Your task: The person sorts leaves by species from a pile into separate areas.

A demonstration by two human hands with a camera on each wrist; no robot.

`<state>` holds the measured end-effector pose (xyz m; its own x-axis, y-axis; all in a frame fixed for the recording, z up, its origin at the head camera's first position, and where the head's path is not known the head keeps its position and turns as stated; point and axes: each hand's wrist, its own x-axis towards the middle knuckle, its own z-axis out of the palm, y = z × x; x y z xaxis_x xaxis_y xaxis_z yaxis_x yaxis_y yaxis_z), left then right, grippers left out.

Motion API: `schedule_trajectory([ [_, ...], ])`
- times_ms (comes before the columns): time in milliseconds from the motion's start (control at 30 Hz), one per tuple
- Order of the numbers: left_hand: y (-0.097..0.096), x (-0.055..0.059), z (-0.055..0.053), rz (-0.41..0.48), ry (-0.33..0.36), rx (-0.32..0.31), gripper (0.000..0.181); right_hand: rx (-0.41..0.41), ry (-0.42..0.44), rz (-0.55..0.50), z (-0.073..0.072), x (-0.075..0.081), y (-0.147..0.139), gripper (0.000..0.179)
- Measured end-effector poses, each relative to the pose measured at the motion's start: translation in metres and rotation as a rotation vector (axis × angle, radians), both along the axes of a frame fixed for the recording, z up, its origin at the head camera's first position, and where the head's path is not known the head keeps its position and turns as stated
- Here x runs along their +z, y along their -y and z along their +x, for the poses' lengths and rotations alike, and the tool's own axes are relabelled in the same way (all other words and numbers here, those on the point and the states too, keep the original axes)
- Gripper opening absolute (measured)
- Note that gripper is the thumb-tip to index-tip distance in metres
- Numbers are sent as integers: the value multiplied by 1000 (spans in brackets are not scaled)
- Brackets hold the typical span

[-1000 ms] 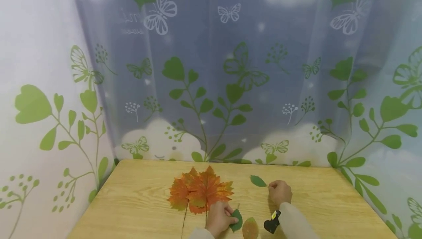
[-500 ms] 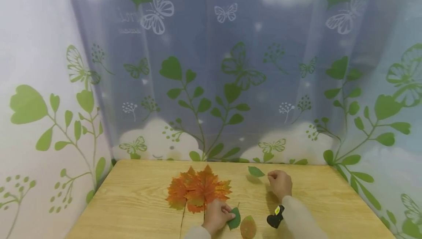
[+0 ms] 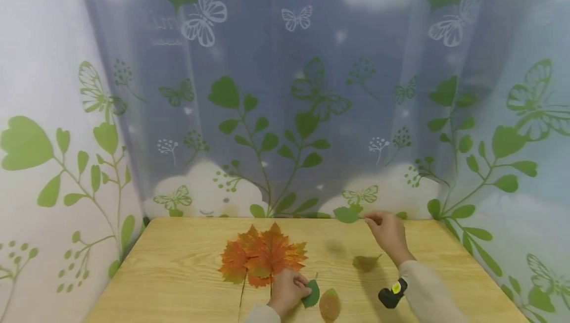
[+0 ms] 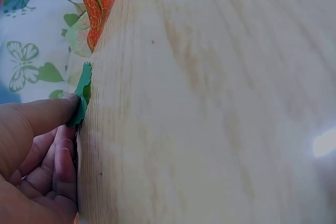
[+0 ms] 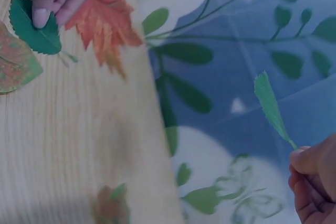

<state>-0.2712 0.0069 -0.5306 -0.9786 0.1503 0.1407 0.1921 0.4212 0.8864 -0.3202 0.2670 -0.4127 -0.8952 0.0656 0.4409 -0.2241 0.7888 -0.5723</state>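
Observation:
Thumb and fingers of my left hand hold the edge of a dark green serrated leaf low at the table; the thumb lies across this leaf in the left wrist view. My right hand is raised over the far part of the table, pinching the thin stem of a second green leaf. That leaf points left, and in the right wrist view the leaf shows nearly edge-on. Just left of my left hand lies a cluster of orange-red maple-like leaves with long dark stems.
An oval orange-green leaf lies right of the left hand's leaf. Another brownish-green leaf with a short stem lies below the right hand. Behind the wooden table hangs a curtain printed with plants and butterflies.
My right hand has lifted its green leaf up and away from the tabletop. The brownish-green leaf under it has come into view. My left hand keeps its place at its leaf.

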Motion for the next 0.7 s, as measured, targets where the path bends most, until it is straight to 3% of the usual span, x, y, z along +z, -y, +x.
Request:
schedule_trajectory([
  [200, 0, 0, 1, 5, -12, 3, 12, 29, -89, 28, 23, 22, -2, 15],
  [333, 0, 1, 1, -14, -9, 16, 12, 34, -172, 49, 38, 25, -3, 14],
  [500, -1, 0, 1, -8, -13, 19, 13, 14, -259, 76, 56, 20, -6, 13],
  [700, -2, 1, 1, -31, -21, 27, 13, -17, -229, 41, 79, 4, -14, 12],
])
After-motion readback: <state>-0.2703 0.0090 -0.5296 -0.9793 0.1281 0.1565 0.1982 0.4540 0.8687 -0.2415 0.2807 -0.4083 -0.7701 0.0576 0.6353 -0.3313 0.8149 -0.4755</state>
